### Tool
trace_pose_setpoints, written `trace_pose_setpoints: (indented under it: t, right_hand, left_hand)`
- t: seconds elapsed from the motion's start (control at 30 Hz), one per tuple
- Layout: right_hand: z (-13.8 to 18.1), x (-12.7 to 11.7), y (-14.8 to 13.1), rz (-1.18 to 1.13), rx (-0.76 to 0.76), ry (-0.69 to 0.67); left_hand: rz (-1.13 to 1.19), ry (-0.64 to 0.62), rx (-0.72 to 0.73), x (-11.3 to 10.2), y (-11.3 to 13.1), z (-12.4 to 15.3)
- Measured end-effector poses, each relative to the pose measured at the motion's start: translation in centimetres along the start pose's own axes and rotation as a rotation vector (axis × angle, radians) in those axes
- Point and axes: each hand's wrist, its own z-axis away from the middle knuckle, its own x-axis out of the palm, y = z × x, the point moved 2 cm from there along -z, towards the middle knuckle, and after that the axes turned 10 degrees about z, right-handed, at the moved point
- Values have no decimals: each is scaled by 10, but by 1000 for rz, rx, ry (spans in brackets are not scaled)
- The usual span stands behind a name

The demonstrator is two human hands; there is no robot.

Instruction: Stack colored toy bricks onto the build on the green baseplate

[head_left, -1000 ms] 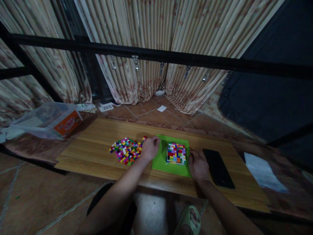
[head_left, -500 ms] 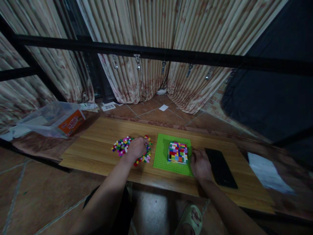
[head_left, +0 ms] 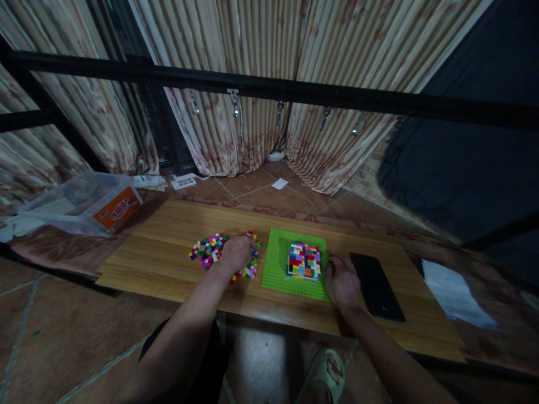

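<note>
My left hand reaches down into a spread pile of small coloured bricks. Its fingers are bent and drawn together; whatever is between them is hidden. Beside the pile lies a flat green baseplate with a squarish block of many-coloured bricks standing on it. At the plate's right edge rests my right hand, its fingers curled and thumb close to the index finger. The fingertips are close to the plate, but I cannot tell what they hold.
A black phone-like slab lies right of my right hand on the wooden table. White paper is beyond the right end. A clear plastic box with an orange label stands at the left. A dark metal bar crosses ahead.
The whole view has shifted slightly, moving the table a little left in the picture. Both hands stay in nearly the same places, left at the pile, right beside the baseplate.
</note>
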Motion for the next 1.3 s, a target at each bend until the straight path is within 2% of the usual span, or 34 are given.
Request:
trace_pose_setpoints:
  t: [0.17,0.3,0.47,0.57,0.77,1.1,1.3]
  right_hand:
    - [-1,-1,-1,-13,-6,-6]
    - [-1,-2,-2,-12,-10,2]
    - [-1,-2,-2,2,-19,2]
    - [-1,-1,-2,4,-18,8]
    - [-1,-2,-2,-6,-12,8]
    - [-1,-3,-3,-43,3,4]
    - [-1,-2,-3,-38,0,22]
  left_hand:
    - [88,60,11,-2,1,1]
    - [345,155,98,-3,8,2]
    - [700,152,190,20,25,-2]
    - [821,172,204,35,40,-3]
    - [810,189,188,46,60,-1]
    - [773,219,171,47,66,-1]
    - [832,241,156,51,67,-5]
